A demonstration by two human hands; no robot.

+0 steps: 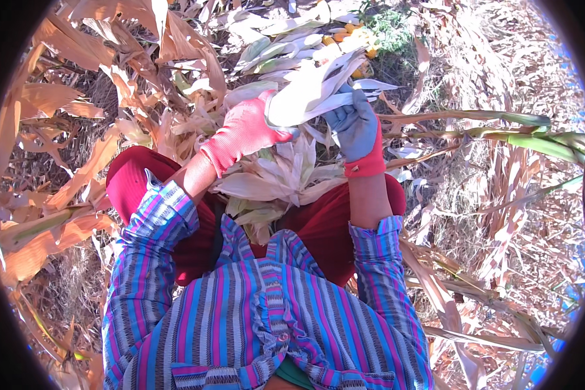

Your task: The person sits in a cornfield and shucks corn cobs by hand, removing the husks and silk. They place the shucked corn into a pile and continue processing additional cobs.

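Observation:
An ear of corn in its pale husk (310,91) lies across the space between my two gloved hands, its tip pointing up and right. My left hand (250,125), in a red and grey glove, is wrapped round the lower end of the ear. At the ear's right side my right hand (355,127), in a grey glove with a red cuff, has its fingers closed on a strip of husk. The kernels inside do not show. Below the hands, a heap of loose dry husks (283,179) rests between my knees.
Beyond the ear lies a pile of husks (273,55) with yellow corn cobs (350,32) beside a green weed (390,31). Dry corn stalks and leaves (78,156) crowd the left. On the right, a green-tipped stalk (533,140) reaches in over straw-covered ground.

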